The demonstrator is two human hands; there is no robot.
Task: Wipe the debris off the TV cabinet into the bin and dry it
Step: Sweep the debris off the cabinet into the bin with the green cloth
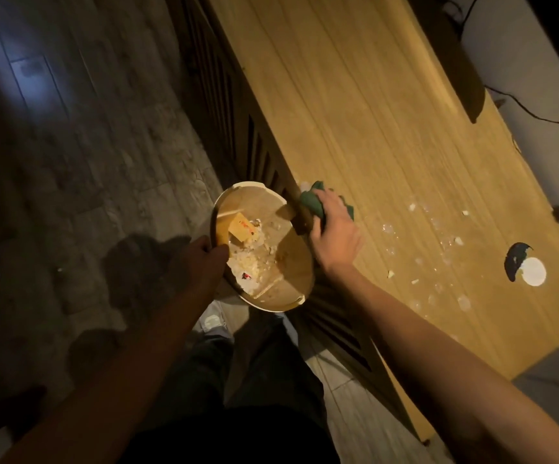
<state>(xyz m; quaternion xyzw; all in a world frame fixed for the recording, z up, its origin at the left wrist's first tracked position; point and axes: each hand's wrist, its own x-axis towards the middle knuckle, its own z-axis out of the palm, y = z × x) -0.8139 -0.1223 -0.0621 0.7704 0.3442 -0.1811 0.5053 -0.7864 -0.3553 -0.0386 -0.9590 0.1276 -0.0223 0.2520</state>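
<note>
A: Nearest the lens are two bare forearms and, between them, dark trousers over pale floor tiles.

B: What are the hands doing?

A: The left hand grips the near rim of the bin, fingers curled over the edge. The right hand is clamped on a green cloth, thumb wrapped round it, pressing it at the cabinet's front edge right above the bin.

B: And the bin itself?

A: One round, pale bin, held against the slatted front of the TV cabinet, its mouth tucked just under the edge. Inside lie whitish crumbs and scraps, one yellow card piece and one small red bit.

B: The surface?

A: One long wooden top, light brown, with grain running its length. Debris is scattered to the right of the cloth: small white chips and clear, glassy-looking bits. I cannot give an exact count; well over a dozen. One fleck sits beside the cloth at the edge.

B: Anything else on top?

A: One white disc beside a dark curved patch, touching it; what the patch is I cannot tell. One dark stand or base sits farther back, with a black cable trailing over a pale wall behind.

B: The room?

A: Dim, with the floor in shadow and a faint bluish glare on the tiles at upper left
</note>
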